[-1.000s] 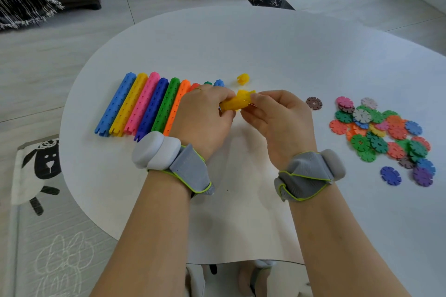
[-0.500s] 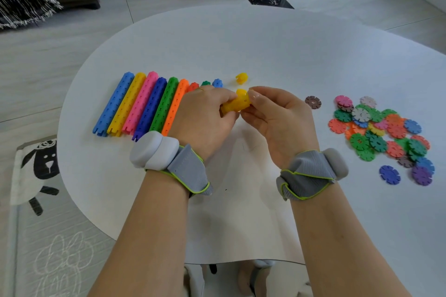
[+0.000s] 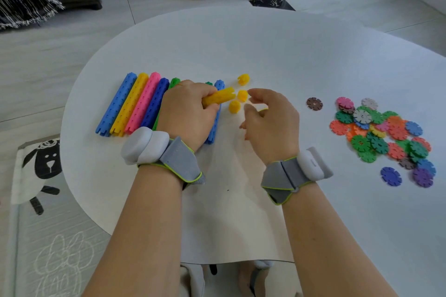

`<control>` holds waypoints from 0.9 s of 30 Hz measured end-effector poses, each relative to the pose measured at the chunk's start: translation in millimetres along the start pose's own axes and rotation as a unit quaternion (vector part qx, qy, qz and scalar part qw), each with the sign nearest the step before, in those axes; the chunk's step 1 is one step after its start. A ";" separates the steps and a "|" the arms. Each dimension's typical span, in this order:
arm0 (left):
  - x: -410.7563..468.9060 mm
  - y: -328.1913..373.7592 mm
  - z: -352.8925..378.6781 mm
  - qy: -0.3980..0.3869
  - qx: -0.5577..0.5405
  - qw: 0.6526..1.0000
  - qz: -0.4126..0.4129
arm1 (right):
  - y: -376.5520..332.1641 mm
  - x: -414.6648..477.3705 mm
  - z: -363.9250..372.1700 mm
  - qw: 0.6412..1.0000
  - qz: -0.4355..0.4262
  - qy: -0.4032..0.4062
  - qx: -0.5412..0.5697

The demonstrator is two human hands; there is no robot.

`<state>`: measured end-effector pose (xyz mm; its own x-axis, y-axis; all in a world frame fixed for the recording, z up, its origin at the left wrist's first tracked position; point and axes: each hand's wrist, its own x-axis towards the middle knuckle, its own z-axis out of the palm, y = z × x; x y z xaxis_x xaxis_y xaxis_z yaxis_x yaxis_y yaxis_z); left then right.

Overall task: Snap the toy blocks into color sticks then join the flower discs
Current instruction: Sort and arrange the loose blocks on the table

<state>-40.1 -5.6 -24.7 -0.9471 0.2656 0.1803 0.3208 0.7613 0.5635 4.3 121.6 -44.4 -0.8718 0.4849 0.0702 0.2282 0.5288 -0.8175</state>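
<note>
- From my station, the right hand (image 3: pixel 270 120) hovers empty, fingers loosely curled; a clumsy pinch could flick the small loose yellow plastic blocks (image 3: pixel 234 106) across the white worktop (image 3: pixel 265 50).
- The left hand (image 3: pixel 185 113) grips the short yellow studded stick (image 3: pixel 219 97); misaligned ends may jam.

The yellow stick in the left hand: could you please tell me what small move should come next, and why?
Probably the right hand should pinch the nearest loose yellow block. That hand is empty and right beside it, while the left hand grips the yellow stick, whose free end points at that block.
</note>
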 end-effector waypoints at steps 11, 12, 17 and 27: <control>-1.6 0.5 -0.7 -0.017 0.006 1.000 0.001 | -5.4 4.3 11.0 0.977 -0.036 -0.051 -0.203; -2.0 0.3 -0.8 -0.020 0.003 1.000 0.001 | -4.1 5.1 10.2 0.978 -0.032 -0.049 -0.198; -3.7 3.7 -0.7 -0.036 -0.010 0.999 0.013 | 2.4 8.9 1.5 0.999 0.020 -0.012 -0.026; -5.0 11.8 2.0 -0.046 -0.038 0.998 0.033 | 1.9 8.5 -28.3 0.956 0.094 -0.047 0.272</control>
<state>-31.6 3.2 -20.5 -0.9174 0.3700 0.1469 0.3780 0.6938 0.6131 9.6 146.4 -29.2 -0.8784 0.4577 -0.1376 0.1471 -0.0150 -0.9890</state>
